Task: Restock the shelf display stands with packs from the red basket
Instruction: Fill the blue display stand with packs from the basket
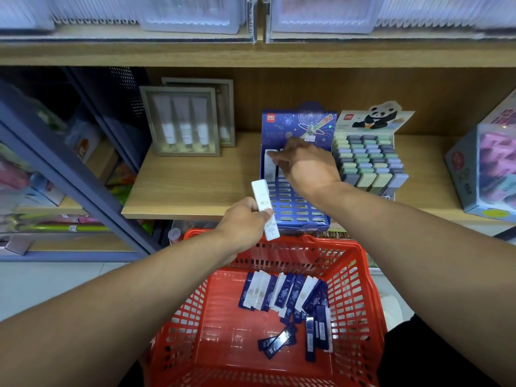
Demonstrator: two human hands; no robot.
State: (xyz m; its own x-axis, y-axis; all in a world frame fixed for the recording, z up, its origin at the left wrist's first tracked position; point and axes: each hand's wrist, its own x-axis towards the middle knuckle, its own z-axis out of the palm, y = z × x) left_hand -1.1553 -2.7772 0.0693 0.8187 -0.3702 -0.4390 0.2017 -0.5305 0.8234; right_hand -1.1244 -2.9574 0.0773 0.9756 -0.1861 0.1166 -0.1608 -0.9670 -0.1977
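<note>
1. Fingers of the left hand grip a slim white pack; the right hand pinches another at the blue display stand, top-left slot
2. Misaligned, it could jam
3. Blue and white packs lie in the red basket

Single head-worn wide-angle view, facing forward and down. Close range: red basket directly below the lens, wooden shelf just ahead at arm's reach. Both forearms enter from the bottom edge.
</note>
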